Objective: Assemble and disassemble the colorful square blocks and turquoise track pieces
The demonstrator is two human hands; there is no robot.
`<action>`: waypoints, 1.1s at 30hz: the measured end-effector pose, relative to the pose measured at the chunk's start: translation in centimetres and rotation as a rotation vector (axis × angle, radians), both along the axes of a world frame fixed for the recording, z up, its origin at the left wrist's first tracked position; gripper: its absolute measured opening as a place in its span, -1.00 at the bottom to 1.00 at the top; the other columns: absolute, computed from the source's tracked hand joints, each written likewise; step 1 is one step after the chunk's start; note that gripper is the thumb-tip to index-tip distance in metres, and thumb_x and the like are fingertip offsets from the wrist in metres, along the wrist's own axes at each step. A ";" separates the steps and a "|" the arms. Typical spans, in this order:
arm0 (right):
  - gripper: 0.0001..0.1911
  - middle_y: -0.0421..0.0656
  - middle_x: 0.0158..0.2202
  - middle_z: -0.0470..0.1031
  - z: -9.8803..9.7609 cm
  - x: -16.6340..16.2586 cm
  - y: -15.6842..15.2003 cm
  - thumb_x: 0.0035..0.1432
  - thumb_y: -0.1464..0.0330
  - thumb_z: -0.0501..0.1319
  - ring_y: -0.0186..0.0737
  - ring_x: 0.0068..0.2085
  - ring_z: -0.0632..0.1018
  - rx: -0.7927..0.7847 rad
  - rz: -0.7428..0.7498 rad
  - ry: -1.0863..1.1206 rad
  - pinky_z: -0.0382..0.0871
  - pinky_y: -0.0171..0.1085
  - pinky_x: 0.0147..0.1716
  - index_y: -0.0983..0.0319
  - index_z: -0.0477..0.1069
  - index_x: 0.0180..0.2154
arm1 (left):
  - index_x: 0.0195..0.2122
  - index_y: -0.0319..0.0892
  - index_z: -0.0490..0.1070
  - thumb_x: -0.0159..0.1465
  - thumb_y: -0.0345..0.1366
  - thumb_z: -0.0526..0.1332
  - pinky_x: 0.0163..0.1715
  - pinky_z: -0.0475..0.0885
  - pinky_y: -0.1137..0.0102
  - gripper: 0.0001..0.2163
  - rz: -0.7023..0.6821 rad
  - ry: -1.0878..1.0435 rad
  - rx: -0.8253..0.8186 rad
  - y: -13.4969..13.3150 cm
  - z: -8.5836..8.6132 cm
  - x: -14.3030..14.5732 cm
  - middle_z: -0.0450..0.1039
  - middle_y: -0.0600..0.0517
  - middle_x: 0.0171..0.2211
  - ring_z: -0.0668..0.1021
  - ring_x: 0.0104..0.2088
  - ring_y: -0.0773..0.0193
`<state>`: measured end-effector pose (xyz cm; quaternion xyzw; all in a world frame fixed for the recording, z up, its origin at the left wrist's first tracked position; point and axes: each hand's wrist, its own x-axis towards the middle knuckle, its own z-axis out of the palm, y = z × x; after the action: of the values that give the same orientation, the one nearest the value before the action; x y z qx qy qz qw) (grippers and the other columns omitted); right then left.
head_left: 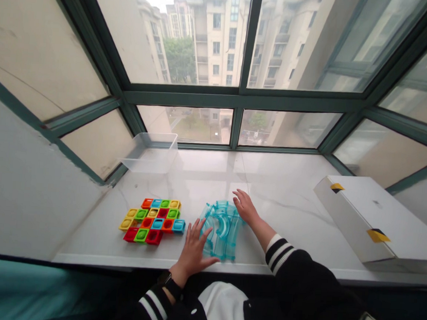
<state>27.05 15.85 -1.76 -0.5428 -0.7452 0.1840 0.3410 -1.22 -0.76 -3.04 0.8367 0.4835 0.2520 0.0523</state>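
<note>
Flanking the clear blue track pieces (223, 229) with left hand (192, 248) and right hand (245, 207), all on the windowsill (291, 194).

Left: open, palm down, fingers spread, fingertips touching the near-left edge of the pieces. Grips nothing.

Right: open as well, palm down, fingers loosely fanned, resting at the far-right edge of the pieces. Touches but does not clasp. Cannot tell whether the palm bears on the plastic or on the sill beside it.

Track pieces: translucent, with curved channels, gathered into one low cluster. Lies flat close to the near edge of the sill, about centre, between the two hands.

Black watch (170, 283) on the left wrist. Black sleeves with white-striped cuffs on both arms.

Just left of the left hand, apart from it: flat patch of coloured square tiles (153, 219) in red, orange, yellow, green and blue, joined edge to edge in an uneven outline. Does not touch the track pieces.

Far left, close against the window: clear plastic tub (151, 152), top open.

Right, well apart from the hands: long white box (373, 217), closed, with yellow-and-black tabs at two corners, lying at an angle on the sill.

Beyond the sill: green-framed bay window (239, 101); pale apartment blocks (222, 34) and trees outside.
</note>
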 end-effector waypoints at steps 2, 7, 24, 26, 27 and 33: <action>-0.42 0.06 0.29 0.44 -1.1 1.6 -1.8 0.52 0.01 -0.10 0.05 0.37 0.39 0.050 -0.116 0.135 0.23 0.15 0.41 0.16 0.43 0.25 | 0.50 -0.09 0.02 0.38 0.06 0.26 0.44 -0.06 -0.33 -0.23 0.033 -0.047 0.020 0.2 -0.1 -0.2 -0.09 -0.28 0.55 -0.05 0.56 -0.25; -0.46 0.05 0.26 0.46 -4.1 4.1 -7.8 0.50 0.03 -0.01 0.05 0.32 0.44 0.044 -0.246 0.238 0.32 0.15 0.36 0.15 0.38 0.29 | 0.53 -0.06 -0.11 0.49 -0.12 0.12 0.46 0.04 -0.23 -0.34 0.139 -0.147 -0.006 0.8 -0.8 -0.2 -0.07 -0.25 0.54 0.00 0.56 -0.14; -0.46 -0.01 0.31 0.48 -3.9 3.6 -9.6 0.47 0.10 0.07 0.09 0.33 0.47 0.037 -0.042 -0.025 0.27 0.17 0.37 0.11 0.34 0.36 | 0.48 -0.04 0.02 0.50 -0.13 0.11 0.40 0.22 -0.17 -0.44 0.219 -0.247 -0.064 1.4 -1.6 -0.2 0.05 -0.25 0.48 0.20 0.48 -0.13; -0.43 0.03 0.34 0.44 -3.9 3.7 -9.4 0.46 0.09 0.06 0.09 0.35 0.44 0.032 -0.081 0.026 0.28 0.16 0.37 0.15 0.31 0.37 | 0.47 -0.04 0.03 0.50 -0.14 0.11 0.40 0.22 -0.18 -0.44 0.220 -0.254 -0.060 1.4 -1.6 -0.1 0.06 -0.25 0.48 0.21 0.47 -0.13; -0.41 0.04 0.36 0.42 -3.8 3.6 -9.2 0.45 0.08 0.06 0.09 0.36 0.42 0.029 -0.102 0.045 0.29 0.15 0.37 0.16 0.30 0.38 | 0.47 -0.05 0.03 0.50 -0.14 0.11 0.40 0.23 -0.18 -0.45 0.220 -0.256 -0.060 1.4 -1.6 -0.1 0.06 -0.26 0.48 0.21 0.47 -0.13; -0.40 -0.02 0.30 0.49 -3.2 3.3 -9.1 0.42 0.07 0.08 0.13 0.30 0.49 -0.009 -0.093 0.009 0.33 0.17 0.31 0.10 0.31 0.38 | 0.47 -0.08 0.05 0.50 -0.15 0.11 0.39 0.26 -0.14 -0.45 0.225 -0.251 -0.061 1.5 -1.8 -0.2 0.08 -0.26 0.47 0.24 0.46 -0.11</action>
<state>30.40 6.75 -4.92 -0.5776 -0.7168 0.1738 0.3499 -1.39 0.71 -4.83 0.7372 0.5712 0.3441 0.1091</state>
